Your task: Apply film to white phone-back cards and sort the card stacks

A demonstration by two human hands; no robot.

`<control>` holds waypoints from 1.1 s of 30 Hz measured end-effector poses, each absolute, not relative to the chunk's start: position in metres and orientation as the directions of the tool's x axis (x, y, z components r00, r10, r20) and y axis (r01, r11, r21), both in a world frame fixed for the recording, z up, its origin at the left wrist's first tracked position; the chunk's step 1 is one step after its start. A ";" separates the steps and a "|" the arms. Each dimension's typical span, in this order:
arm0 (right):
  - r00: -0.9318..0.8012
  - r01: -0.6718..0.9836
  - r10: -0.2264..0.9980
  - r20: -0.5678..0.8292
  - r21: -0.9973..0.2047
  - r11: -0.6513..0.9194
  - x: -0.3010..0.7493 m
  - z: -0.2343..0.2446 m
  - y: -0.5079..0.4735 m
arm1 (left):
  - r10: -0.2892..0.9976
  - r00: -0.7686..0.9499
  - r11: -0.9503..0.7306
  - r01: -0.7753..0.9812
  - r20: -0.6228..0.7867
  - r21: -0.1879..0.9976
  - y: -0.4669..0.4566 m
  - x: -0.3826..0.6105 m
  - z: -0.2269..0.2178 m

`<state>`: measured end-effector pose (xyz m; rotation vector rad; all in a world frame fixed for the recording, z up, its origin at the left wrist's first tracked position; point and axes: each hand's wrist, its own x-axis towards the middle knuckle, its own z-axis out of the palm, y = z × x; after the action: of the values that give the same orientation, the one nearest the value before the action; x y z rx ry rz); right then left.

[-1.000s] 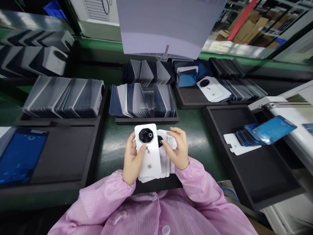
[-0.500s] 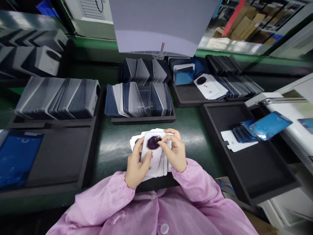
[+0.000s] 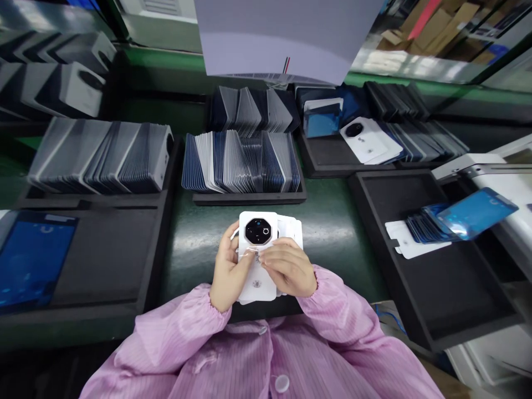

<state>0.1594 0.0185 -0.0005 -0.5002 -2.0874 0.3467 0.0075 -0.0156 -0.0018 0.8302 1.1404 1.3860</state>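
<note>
My left hand (image 3: pixel 226 271) holds a stack of white phone back covers (image 3: pixel 286 230) from the left side, thumb across the top cover (image 3: pixel 256 249). That top cover shows a dark octagonal camera ring and lies face up. My right hand (image 3: pixel 286 269) rests over the middle of the top cover, its fingertips pinched together against the left thumb just below the camera ring. Both hands sit over the green bench, close to my pink smock.
Black foam trays (image 3: pixel 249 197) ahead hold upright rows of covers in white, grey and dark blue. A tray on the right (image 3: pixel 436 288) holds blue-filmed parts (image 3: pixel 457 221). A blue panel (image 3: pixel 33 260) lies on the left tray. More covers (image 3: pixel 369 144) lie at the back right.
The top cover, tilted up and turned half a second ago, now lies flat on the stack. My right hand slid down from the camera ring to the cover's middle.
</note>
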 end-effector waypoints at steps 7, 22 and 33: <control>-0.495 0.186 0.442 0.748 -0.406 0.895 0.159 0.003 0.019 | 0.977 -0.149 0.100 -0.316 -0.154 0.943 -0.015 0.007 0.001; -0.488 0.225 0.464 0.739 -0.407 0.885 0.160 0.005 0.018 | 0.978 -0.153 0.090 -0.302 -0.141 0.949 -0.016 0.007 -0.001; -0.293 0.511 0.679 0.673 -0.490 0.706 0.163 0.002 0.021 | 0.973 -0.122 0.142 -0.361 -0.198 0.922 -0.018 0.009 0.005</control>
<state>0.1632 0.0205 0.0022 -0.9150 -1.9636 0.2229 0.0093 -0.0175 0.0049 0.7406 1.1259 1.3386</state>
